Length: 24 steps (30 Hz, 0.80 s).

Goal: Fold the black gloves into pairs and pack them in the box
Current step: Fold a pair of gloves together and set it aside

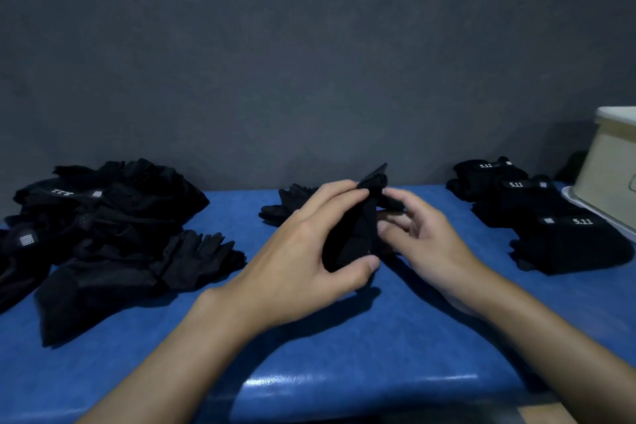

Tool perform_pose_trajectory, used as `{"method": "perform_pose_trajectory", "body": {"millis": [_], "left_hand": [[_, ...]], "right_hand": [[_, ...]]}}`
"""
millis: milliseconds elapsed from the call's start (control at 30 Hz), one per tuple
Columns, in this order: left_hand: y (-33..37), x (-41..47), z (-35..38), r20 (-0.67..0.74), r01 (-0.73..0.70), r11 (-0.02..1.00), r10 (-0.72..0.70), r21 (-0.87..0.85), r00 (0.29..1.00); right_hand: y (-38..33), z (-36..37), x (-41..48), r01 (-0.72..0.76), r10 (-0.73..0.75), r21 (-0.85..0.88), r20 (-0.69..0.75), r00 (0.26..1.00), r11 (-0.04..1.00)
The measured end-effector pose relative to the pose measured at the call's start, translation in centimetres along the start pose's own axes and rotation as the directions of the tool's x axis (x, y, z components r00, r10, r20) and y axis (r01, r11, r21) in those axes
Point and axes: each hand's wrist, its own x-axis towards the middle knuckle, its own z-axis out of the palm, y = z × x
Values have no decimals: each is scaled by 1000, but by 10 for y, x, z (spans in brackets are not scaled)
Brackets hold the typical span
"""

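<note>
A black glove pair (358, 234) stands bunched up over the middle of the blue table (309, 337). My left hand (309, 251) grips it from the left, thumb under its near end and fingers over its top. My right hand (420, 237) pinches the glove's right side with curled fingers. Another loose black glove (285, 206) lies flat just behind my left hand. A cream box (609, 169) sits at the far right edge of the view.
A big heap of unfolded black gloves (103, 227) covers the table's left side. Folded pairs with white 5.11 labels (550, 213) lie in a row at the right, next to the box. A dark grey wall stands behind the table.
</note>
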Motion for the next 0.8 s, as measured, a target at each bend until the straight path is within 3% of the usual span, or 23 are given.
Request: {"method": "perform_pose_trajectory", "body": {"millis": [167, 267, 533, 800], "left_hand": [[-3, 0, 0, 1, 51, 998, -51, -45, 999], [-5, 2, 1, -31, 36, 999, -37, -31, 999], [2, 3, -6, -150, 130, 967, -165, -220, 975], [3, 10, -7, -236, 186, 857, -331, -481, 914]], "right_hand": [[-6, -4, 2, 138, -156, -150, -120, 980, 979], [-6, -6, 4, 147, -193, -231, -193, 962, 962], [-21, -1, 4, 240, -251, -76, -220, 943, 968], [-28, 3, 8, 270, -284, -102, -185, 941, 958]]}}
